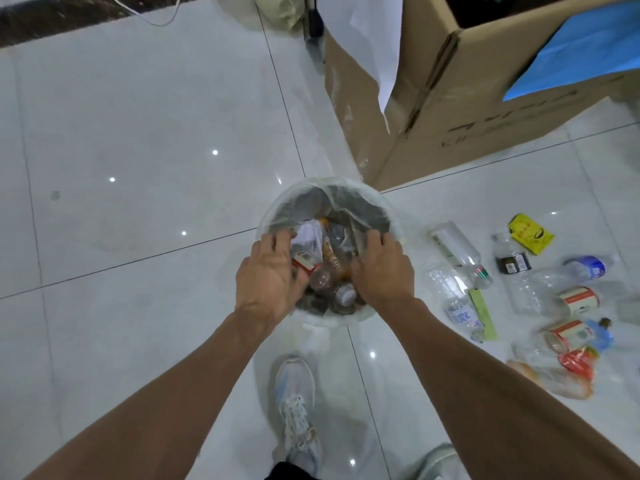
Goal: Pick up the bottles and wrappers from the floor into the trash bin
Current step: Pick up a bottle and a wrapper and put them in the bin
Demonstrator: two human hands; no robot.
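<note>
A round trash bin (377, 206) with a clear liner stands on the tiled floor, holding several bottles and wrappers. Both my hands reach into it. My left hand (268, 271) curls round a bottle with a red-and-white label (304, 266) at the bin's left side. My right hand (381, 268) is palm down at the right side, fingers bent over the contents; what it holds is hidden. To the right on the floor lie clear bottles (457, 251) (457, 306), red-labelled bottles (578, 299) (568, 334), a yellow wrapper (530, 233) and a red wrapper (576, 363).
A large cardboard box (467, 109) with white paper and a blue sheet stands just behind the bin. My shoes (296, 403) are on the tiles below it. A white cable (152, 15) lies at the far left by a dark floor strip.
</note>
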